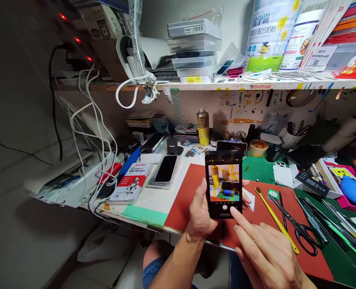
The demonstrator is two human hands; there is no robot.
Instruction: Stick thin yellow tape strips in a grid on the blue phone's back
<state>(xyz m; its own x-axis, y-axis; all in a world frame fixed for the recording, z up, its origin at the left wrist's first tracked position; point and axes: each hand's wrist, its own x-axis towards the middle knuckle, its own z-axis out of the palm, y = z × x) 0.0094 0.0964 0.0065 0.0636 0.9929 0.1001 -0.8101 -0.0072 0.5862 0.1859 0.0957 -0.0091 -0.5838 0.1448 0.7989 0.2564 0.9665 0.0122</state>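
My left hand (199,212) is wrapped round a smartphone (224,184), held upright over the red-brown mat (182,196). The screen shows a camera picture with a yellow can and a dark item in it. My right hand (266,249) holds nothing. Its index finger is stretched out to the lower right of the screen, by the shutter button, while the other fingers curl loosely. Whether the fingertip touches the glass I cannot tell. Behind the phone a second dark device (232,147) is partly hidden. Just right of the phone lies a small white piece (249,200).
On the right lie a yellow brush (276,218), black scissors (302,233) and several tweezers (334,224). To the left are a phone on a clear case (166,169), a battery pack (131,182) and hanging white cables (98,120). A spray can (203,127) stands behind, under a loaded shelf (196,86).
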